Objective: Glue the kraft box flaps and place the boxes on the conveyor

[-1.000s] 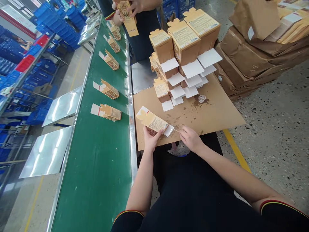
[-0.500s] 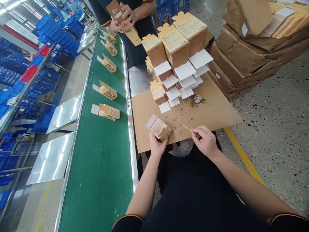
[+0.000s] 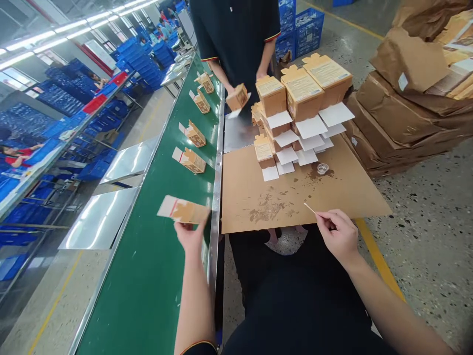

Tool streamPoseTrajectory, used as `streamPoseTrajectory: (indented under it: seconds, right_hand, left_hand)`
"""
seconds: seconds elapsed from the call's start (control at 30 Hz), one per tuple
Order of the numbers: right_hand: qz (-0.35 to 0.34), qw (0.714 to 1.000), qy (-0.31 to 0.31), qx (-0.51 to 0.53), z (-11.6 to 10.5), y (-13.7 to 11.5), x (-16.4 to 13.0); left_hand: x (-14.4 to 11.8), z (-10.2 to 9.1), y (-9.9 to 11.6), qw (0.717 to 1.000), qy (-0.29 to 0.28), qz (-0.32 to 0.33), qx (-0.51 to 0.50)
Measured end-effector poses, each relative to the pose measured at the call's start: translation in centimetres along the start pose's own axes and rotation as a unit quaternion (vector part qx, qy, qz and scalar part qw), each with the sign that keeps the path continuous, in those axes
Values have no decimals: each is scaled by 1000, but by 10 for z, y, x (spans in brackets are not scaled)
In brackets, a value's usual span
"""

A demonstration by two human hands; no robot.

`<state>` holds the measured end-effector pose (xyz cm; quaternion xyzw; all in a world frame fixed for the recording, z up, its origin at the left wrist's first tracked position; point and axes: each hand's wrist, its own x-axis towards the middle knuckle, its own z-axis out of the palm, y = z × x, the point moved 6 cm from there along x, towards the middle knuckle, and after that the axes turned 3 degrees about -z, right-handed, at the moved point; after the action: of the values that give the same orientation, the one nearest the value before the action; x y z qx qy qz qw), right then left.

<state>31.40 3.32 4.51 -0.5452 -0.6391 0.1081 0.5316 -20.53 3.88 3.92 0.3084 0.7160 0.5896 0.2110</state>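
Observation:
Over the green conveyor belt [image 3: 148, 276], my left hand [image 3: 190, 237] grips a small cardboard box [image 3: 190, 211] by its side. The box lies tilted, with its white flap and red strip pointing left. My right hand [image 3: 339, 234] pinches a thin cotton swab [image 3: 309, 207] above the near right part of the cardboard sheet [image 3: 351, 197]. A small clear dish [image 3: 322, 168] sits on a wet patch of that sheet. Behind it, several cardboard boxes [image 3: 301, 93] are stacked in tiers, their white flaps sticking out towards me.
Several boxes [image 3: 194, 160] stand in a row further up the belt. Across the table a co-worker [image 3: 236, 44] holds another box [image 3: 238, 97]. Brown paper-wrapped bundles [image 3: 399, 123] are piled at right. Blue crates [image 3: 309, 29] stand behind.
My left hand has carried its box left, from above the cardboard sheet to over the belt. My right hand still holds the swab. The co-worker's hands have lowered, and the camera view has shifted.

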Motion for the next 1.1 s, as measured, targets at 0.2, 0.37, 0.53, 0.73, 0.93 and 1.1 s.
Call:
streamPoseTrajectory:
  seconds: [0.2,0.37,0.53,0.73,0.93,1.1]
  right_hand:
    - [-9,1000,-17,22,11,-6,9]
    - [-20,1000,0,12,-6,-6,11]
    - [-8,999,33,-19,-35,5,7]
    - [-15,999,23,-18,-32,-7,14]
    - [-25,999,19,-17,-24,-23,13]
    - [19,998,42,-31,-40,-12,-2]
  left_hand:
    - [19,-57,-26,992,28,-56,112]
    - [-24,-66,-6,963,205,78,153]
    - [-45,-13,28,966,153,201,58]
    - [35,176,59,985,-144,-26,-94]
    - [65,294,67,967,-214,-138,-28]
    - [27,271,52,955,-266,-106,-82]
